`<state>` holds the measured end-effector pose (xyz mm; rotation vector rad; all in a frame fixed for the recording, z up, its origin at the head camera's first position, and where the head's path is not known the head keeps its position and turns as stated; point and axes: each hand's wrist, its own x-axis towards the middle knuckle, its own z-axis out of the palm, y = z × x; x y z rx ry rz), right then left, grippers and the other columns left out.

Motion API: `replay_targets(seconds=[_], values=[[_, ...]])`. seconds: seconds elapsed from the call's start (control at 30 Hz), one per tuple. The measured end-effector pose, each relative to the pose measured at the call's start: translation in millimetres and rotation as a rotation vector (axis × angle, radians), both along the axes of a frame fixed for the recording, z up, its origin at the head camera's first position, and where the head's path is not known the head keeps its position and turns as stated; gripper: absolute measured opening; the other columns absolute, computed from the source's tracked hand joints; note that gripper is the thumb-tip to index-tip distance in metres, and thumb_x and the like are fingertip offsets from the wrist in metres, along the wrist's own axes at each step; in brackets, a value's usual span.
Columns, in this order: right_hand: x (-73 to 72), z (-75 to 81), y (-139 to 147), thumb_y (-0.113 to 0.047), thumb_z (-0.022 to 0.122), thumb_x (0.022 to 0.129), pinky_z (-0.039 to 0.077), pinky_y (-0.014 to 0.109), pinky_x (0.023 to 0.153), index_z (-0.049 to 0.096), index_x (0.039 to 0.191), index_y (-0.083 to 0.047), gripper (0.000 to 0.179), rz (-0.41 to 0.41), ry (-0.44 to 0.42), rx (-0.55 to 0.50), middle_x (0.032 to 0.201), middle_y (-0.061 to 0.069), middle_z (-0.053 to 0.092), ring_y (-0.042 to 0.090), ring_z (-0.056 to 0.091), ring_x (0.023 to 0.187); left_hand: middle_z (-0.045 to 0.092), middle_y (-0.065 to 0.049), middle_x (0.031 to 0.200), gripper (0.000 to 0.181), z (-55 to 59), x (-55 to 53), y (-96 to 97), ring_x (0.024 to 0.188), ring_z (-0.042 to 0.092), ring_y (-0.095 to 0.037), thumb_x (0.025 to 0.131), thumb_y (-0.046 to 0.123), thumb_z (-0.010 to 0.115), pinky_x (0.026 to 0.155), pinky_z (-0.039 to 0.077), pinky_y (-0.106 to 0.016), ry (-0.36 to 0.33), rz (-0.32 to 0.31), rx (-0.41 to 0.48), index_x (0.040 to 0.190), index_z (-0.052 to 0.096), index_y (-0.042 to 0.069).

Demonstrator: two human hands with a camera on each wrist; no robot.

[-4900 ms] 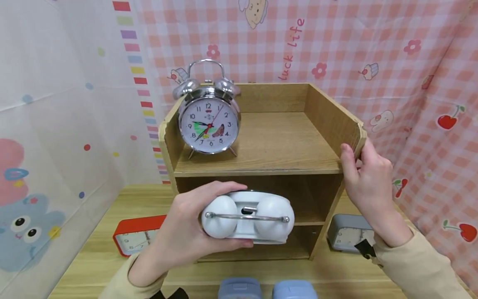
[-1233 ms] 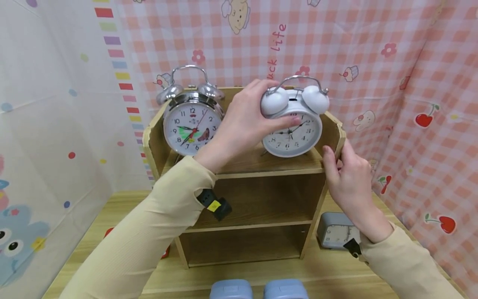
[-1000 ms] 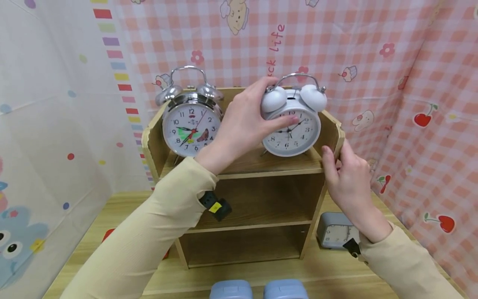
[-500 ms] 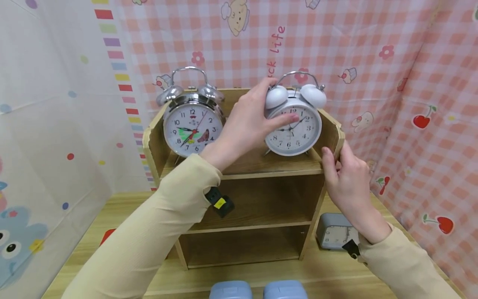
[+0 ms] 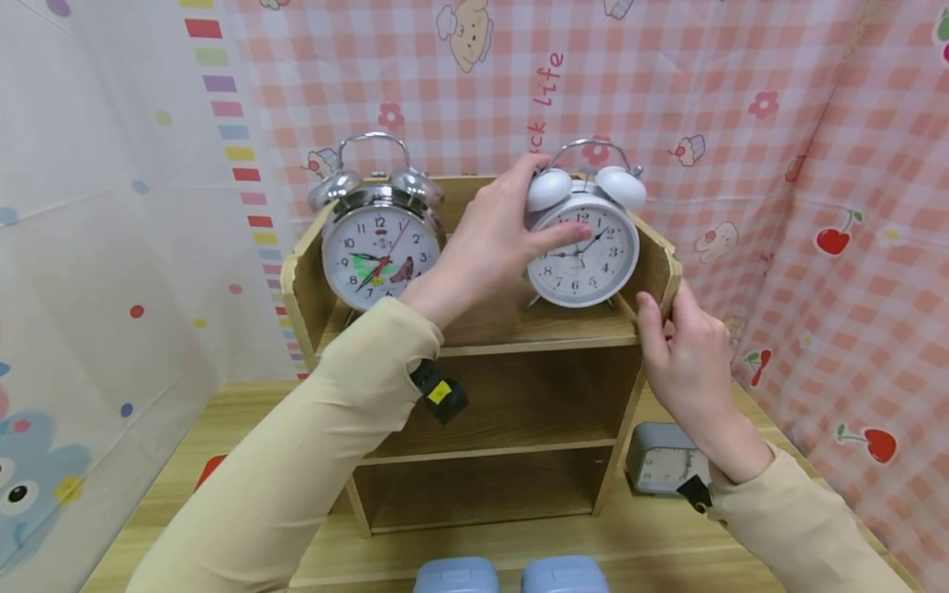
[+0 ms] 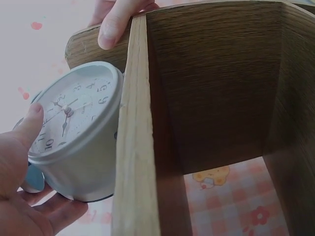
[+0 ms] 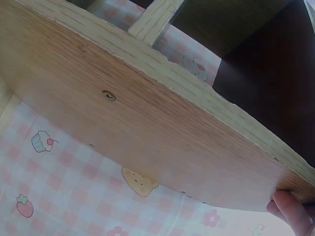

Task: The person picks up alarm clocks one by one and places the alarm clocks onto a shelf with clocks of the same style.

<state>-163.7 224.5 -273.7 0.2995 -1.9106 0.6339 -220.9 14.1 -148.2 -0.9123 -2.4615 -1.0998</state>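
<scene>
On the right of the wooden shelf unit's (image 5: 549,339) top board stands a white twin-bell alarm clock (image 5: 604,276), dial facing forward, legs on or just above the wood. My left hand (image 5: 485,243) grips its left side, thumb across the dial; the left wrist view shows the clock's body (image 6: 91,164) with fingers (image 6: 64,211) behind. To its left sits a silver twin-bell alarm clock (image 5: 378,255), partly behind my forearm. My right hand (image 5: 693,354) holds the unit's right front edge, its thumb inside; in the right wrist view it lies at the side panel's (image 7: 128,118) end.
A grey clock (image 5: 667,461) stands on the table right of the unit. Part of a red clock (image 5: 211,471) shows beside my left sleeve. Two light-blue objects (image 5: 457,575) lie at the near edge. Patterned cloth (image 5: 460,99) hangs behind and at both sides.
My left hand has carried the white alarm clock from before the unit up to the top board, and turned its dial forward. Lately it shifted only slightly. My right hand keeps its grip.
</scene>
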Motion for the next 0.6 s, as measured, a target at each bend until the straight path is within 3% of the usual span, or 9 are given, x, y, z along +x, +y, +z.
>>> replay_targets(seconds=[0.6], values=[[0.6, -0.1, -0.4, -0.012, 0.059, 0.102, 0.035, 0.022, 0.052, 0.058, 0.092, 0.008, 0.022, 0.005, -0.015, -0.003, 0.062, 0.018, 0.057, 0.028, 0.055, 0.055, 0.067, -0.003, 0.137, 0.082, -0.4, -1.8, 0.2, 0.124, 0.067, -0.017, 0.090, 0.038, 0.082, 0.109, 0.056, -0.031, -0.024, -0.012, 0.010, 0.158, 0.040, 0.019]])
